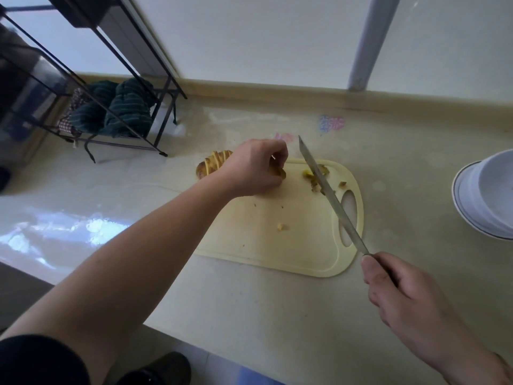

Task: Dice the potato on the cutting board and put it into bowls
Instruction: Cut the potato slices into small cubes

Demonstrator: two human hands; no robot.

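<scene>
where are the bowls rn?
In the head view, the stacked white bowls sit at the far right edge on the counter, right of the cutting board, partly cut off by the frame.

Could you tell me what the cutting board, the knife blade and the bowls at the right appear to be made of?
Cutting board: probably plastic, pale yellow and matt, with a moulded rim groove and handle slot. Knife blade: metal, likely steel, grey with a dull sheen. Bowls: seemingly glazed ceramic, smooth glossy white with a thin dark rim line, though melamine cannot be excluded.
</scene>
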